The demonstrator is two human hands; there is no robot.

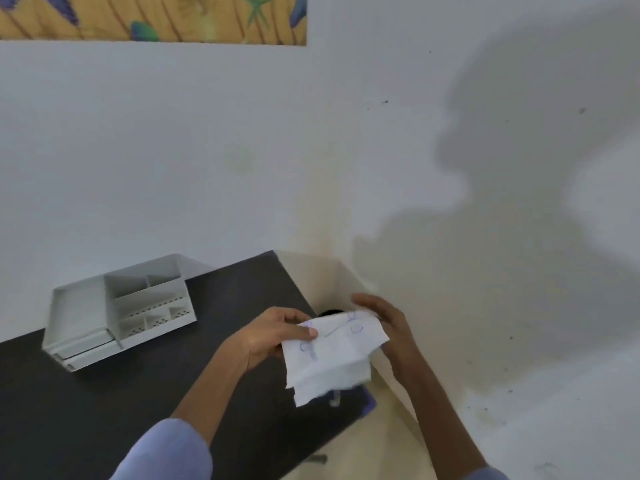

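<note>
A white sheet of paper (pixel 329 358) with blue pen marks, folded and creased, hangs above the right edge of a dark desk (pixel 104 410). My left hand (pixel 270 336) pinches its upper left corner between thumb and fingers. My right hand (pixel 388 327) holds its upper right edge from behind, fingers mostly hidden by the paper. A small dark object (pixel 330 311) peeks out just above the paper, partly hidden.
A white desk organiser (pixel 117 313) with trays and small compartments stands at the back left of the desk, against the white wall. A colourful picture (pixel 152 17) hangs high on the wall. Beyond the desk's right edge lies a beige floor or ledge (pixel 398 393).
</note>
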